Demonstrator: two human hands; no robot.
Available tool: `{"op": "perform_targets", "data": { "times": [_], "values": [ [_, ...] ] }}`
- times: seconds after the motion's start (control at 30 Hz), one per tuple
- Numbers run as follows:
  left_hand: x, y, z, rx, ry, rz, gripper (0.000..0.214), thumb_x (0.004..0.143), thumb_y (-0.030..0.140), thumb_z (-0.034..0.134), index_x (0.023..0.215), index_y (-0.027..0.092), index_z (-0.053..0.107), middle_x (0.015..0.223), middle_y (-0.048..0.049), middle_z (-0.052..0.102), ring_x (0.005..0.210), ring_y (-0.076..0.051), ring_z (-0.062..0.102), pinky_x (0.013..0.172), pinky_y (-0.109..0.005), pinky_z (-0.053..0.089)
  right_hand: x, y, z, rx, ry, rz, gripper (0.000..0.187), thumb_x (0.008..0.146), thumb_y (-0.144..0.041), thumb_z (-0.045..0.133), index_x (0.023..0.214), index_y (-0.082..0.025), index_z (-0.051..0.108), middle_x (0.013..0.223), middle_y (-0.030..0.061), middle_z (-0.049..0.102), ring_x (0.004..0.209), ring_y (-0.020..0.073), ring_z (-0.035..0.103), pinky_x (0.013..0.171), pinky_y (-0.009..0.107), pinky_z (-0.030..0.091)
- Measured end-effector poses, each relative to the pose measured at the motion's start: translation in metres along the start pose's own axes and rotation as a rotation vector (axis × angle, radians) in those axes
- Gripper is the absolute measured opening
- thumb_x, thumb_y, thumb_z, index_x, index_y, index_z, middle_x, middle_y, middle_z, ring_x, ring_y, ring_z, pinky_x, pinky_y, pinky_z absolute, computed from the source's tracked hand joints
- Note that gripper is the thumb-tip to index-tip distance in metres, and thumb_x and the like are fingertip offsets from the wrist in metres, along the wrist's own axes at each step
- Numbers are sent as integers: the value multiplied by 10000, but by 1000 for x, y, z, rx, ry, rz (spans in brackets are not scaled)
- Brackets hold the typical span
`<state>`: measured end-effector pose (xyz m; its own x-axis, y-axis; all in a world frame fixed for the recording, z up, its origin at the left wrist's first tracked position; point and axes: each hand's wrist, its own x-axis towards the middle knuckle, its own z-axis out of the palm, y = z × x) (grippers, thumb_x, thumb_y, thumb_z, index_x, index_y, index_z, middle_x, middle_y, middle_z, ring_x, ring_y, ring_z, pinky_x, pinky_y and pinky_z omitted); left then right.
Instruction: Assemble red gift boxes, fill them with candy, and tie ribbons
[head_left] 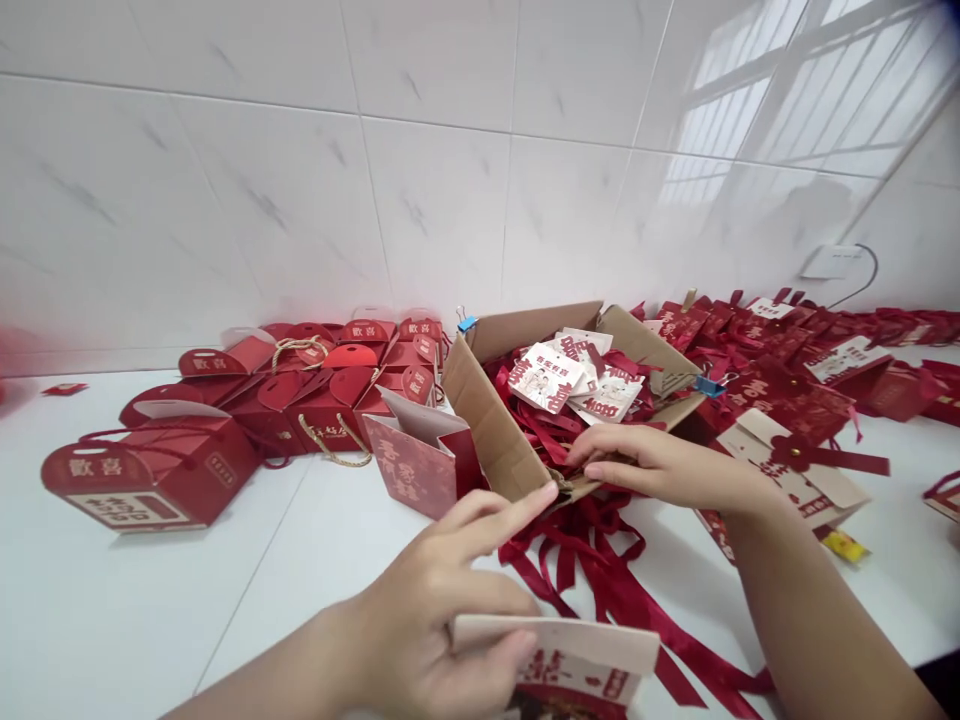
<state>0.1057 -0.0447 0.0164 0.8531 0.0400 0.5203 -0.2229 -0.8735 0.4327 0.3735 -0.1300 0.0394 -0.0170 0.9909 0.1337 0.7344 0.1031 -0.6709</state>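
Left hand [442,600]: fingers pinch paper bag [581,665], index at box [495,430] corner
Right hand [660,465]: fingers inside box, grip unclear
Ribbons [611,570]: trailing before box

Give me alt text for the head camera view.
A person's right hand reaches into an open cardboard box of white printed cards, with red ribbons in front; the left hand holds a cream-and-red package. Red gift boxes stand to the left on a white surface, with more red packaging to the right.
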Motion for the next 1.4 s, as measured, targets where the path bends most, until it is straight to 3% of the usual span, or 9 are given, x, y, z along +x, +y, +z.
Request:
{"op": "perform_targets", "data": {
  "times": [0.1,0.17,0.33,0.4,0.5,0.63,0.9,1.23,1.4],
  "values": [
    [29,-11,0,29,-178,-40,227,816,220,514,668,173,680,1457,-115,434,858,-212,637,763,-340,524,-2,0,-5,75,-81,122,557,807,-447,634,1316,-252,522,1109,87,657,935,232,661,715,301,561],
    [38,-14,3,55,-187,-61,286,856,232,482,646,164,663,1375,-122,527,877,-214,635,782,-328,510,-1,2,-9,100,-62,196,696,790,-453,651,1406,-238,411,1057,91,671,895,236,678,686,304,571],
    [40,-9,15,10,-132,6,272,867,182,465,686,153,665,1131,-140,643,903,-212,617,793,-312,475,26,16,-12,-34,-40,432,412,971,-333,314,1323,-187,471,814,75,707,641,188,699,571,294,560],
    [38,-8,18,20,-121,22,277,872,173,459,685,152,663,1105,-141,644,908,-218,611,791,-324,462,42,23,-10,-155,-43,467,338,950,-259,352,1156,-140,592,732,86,703,529,186,665,518,290,525],
    [37,-9,19,59,-108,16,295,881,189,451,677,155,662,1116,-146,628,954,-244,593,799,-345,454,60,30,-6,-314,17,418,205,856,-151,502,953,-130,682,822,119,714,651,206,676,636,293,504],
    [37,-12,19,43,-111,-5,281,876,210,471,686,156,671,1183,-148,580,998,-254,566,828,-350,463,69,29,-1,-483,45,338,215,783,-96,576,938,-153,713,963,117,712,900,232,643,792,284,450],
    [38,-13,18,-3,-151,-49,270,877,207,480,705,150,680,1209,-132,530,975,-223,542,859,-344,467,67,26,6,-600,-133,184,338,779,-5,469,924,-178,721,1017,107,703,890,219,636,761,263,435],
    [37,-11,20,12,-149,-71,262,879,219,477,720,159,676,1238,-127,504,979,-237,527,848,-364,468,66,29,5,-630,-91,196,187,827,-139,535,975,-136,651,1003,132,688,864,240,628,719,289,435],
    [36,-13,20,6,-155,-65,257,879,228,483,718,159,671,1235,-123,502,980,-238,530,841,-362,467,66,28,4,-597,-116,147,241,789,-121,589,1016,-167,652,1080,106,673,953,228,616,791,269,432]
  ]
}}
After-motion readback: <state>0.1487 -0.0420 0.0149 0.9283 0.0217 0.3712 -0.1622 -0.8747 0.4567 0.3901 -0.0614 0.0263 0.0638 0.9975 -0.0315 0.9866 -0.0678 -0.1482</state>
